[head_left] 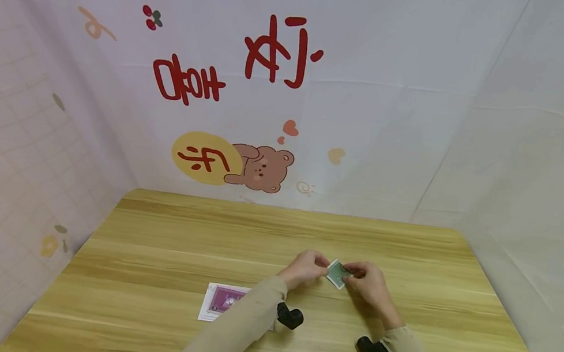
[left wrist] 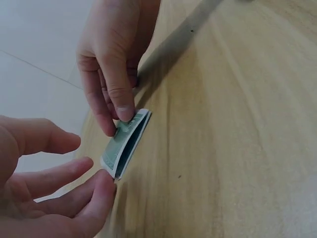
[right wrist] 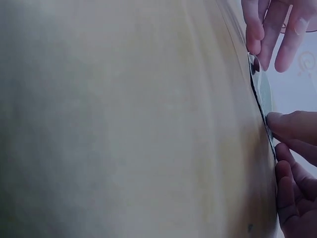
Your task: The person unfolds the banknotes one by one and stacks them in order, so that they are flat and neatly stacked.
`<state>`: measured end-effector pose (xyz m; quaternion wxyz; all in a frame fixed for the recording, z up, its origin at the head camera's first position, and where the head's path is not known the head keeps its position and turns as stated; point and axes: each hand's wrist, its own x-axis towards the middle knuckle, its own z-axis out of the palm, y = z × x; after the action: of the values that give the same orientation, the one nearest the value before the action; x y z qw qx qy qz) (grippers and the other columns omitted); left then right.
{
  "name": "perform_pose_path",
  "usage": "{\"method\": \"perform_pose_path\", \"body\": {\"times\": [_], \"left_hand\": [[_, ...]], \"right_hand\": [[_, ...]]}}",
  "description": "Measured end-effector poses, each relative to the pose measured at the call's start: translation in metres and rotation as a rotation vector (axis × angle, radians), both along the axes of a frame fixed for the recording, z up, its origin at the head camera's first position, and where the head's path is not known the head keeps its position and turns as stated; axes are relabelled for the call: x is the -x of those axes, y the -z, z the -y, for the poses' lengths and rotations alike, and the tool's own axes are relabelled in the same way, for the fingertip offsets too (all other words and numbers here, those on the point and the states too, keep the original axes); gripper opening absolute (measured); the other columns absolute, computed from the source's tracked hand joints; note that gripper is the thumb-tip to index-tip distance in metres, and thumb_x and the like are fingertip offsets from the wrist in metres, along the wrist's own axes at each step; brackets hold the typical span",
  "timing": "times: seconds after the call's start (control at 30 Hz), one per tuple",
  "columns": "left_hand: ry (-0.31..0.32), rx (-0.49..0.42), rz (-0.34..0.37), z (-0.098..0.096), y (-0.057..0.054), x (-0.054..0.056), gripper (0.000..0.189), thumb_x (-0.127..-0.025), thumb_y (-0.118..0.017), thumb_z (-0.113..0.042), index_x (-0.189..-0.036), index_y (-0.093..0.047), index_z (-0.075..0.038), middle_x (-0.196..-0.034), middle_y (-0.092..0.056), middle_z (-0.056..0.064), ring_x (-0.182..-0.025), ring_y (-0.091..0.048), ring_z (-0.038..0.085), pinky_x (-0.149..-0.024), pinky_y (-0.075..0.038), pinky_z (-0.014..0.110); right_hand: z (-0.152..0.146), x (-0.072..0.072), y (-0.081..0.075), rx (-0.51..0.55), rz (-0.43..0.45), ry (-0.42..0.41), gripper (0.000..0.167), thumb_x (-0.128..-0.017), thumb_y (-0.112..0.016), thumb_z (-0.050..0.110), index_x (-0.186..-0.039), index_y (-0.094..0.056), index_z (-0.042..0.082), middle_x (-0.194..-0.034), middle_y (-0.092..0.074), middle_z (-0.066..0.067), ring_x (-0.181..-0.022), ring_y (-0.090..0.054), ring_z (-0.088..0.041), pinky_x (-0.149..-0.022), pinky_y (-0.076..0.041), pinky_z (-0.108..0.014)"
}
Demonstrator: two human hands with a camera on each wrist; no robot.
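A small folded green paper note [head_left: 337, 274] is held just above the wooden table [head_left: 409, 254], between both hands. My right hand [head_left: 356, 274] pinches one end of it between thumb and fingers. In the left wrist view that pinch [left wrist: 118, 120] sits on the far end of the note [left wrist: 124, 144], whose fold gapes slightly. My left hand [head_left: 320, 265] has relaxed fingers; one fingertip [left wrist: 105, 179] touches the note's near corner and the thumb stays apart. In the right wrist view the note [right wrist: 261, 89] is edge-on, with the right hand [right wrist: 278, 133] below and the left fingers [right wrist: 265, 34] above.
A purple and white printed card [head_left: 222, 301] lies flat on the table, left of my left forearm. Black wrist cameras [head_left: 290, 316] [head_left: 371, 347] hang under both beige sleeves. Printed cloth walls [head_left: 268, 110] close in the table at the back and both sides.
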<state>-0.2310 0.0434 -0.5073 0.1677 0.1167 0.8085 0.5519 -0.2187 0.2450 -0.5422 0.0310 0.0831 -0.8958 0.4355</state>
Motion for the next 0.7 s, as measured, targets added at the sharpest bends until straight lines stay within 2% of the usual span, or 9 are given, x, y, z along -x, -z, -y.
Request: {"method": "perform_pose_path", "body": {"times": [0.2,0.4,0.53,0.7], "left_hand": [[0.023,-0.060,0.078,0.002,0.000,0.001,0.026,-0.080,-0.062,0.004,-0.106,-0.065,0.008,-0.095,-0.067,0.015,-0.083,-0.058,0.016,-0.066,-0.043,0.024],[0.031,-0.162,0.145,0.002,-0.002,0.003,0.032,-0.078,-0.058,0.007,-0.110,-0.061,0.011,-0.098,-0.064,0.019,-0.090,-0.061,0.027,-0.075,-0.048,0.035],[0.012,-0.157,0.168,0.001,-0.002,0.003,0.030,-0.079,-0.058,0.008,-0.109,-0.060,0.010,-0.097,-0.060,0.016,-0.093,-0.061,0.032,-0.079,-0.051,0.040],[-0.005,-0.136,0.179,0.001,-0.003,0.001,0.028,-0.080,-0.058,0.007,-0.108,-0.061,0.011,-0.095,-0.062,0.016,-0.092,-0.062,0.032,-0.081,-0.052,0.040]], "right_hand": [[0.003,-0.005,0.000,-0.002,0.014,-0.014,0.026,-0.078,-0.073,-0.006,-0.104,-0.070,-0.006,-0.090,-0.068,-0.014,-0.076,-0.059,-0.021,-0.062,-0.047,-0.027],[0.005,-0.010,0.002,-0.002,0.000,-0.035,0.027,-0.077,-0.074,-0.005,-0.103,-0.069,-0.008,-0.090,-0.068,-0.015,-0.075,-0.059,-0.020,-0.062,-0.048,-0.026],[0.007,-0.011,0.002,0.006,0.011,-0.030,0.028,-0.077,-0.075,-0.005,-0.104,-0.069,-0.008,-0.092,-0.069,-0.016,-0.075,-0.058,-0.019,-0.061,-0.047,-0.025],[0.009,-0.013,0.001,0.013,0.034,-0.030,0.030,-0.077,-0.074,-0.006,-0.106,-0.069,-0.008,-0.094,-0.068,-0.016,-0.075,-0.057,-0.019,-0.059,-0.046,-0.024]]}}
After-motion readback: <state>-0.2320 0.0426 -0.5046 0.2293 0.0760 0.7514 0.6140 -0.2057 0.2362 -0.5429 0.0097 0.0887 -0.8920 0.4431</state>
